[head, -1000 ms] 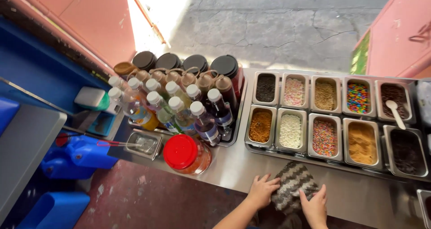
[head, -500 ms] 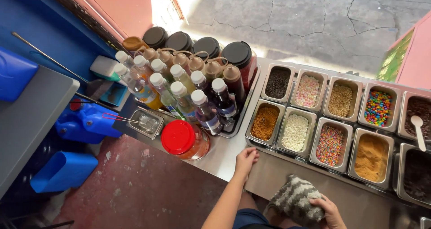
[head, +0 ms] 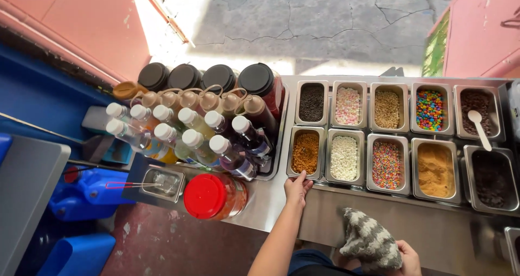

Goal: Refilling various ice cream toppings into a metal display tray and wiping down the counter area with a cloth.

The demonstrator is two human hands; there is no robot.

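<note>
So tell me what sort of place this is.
Likely a dessert or shaved-ice stall: steel topping pans of sprinkles and candies, capped syrup bottles, and a steel counter open to the street.

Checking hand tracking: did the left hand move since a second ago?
Yes. The left hand left the grey knitted cloth and went forward-left along the steel counter; its fingers now touch the pan of brown crumbs.

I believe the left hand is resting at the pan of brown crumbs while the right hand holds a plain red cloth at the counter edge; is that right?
Not quite. The head view shows the right hand holding a grey and white patterned cloth, not a plain red one. The rest holds: the left hand rests at the front rim of the pan of brown crumbs.
</note>
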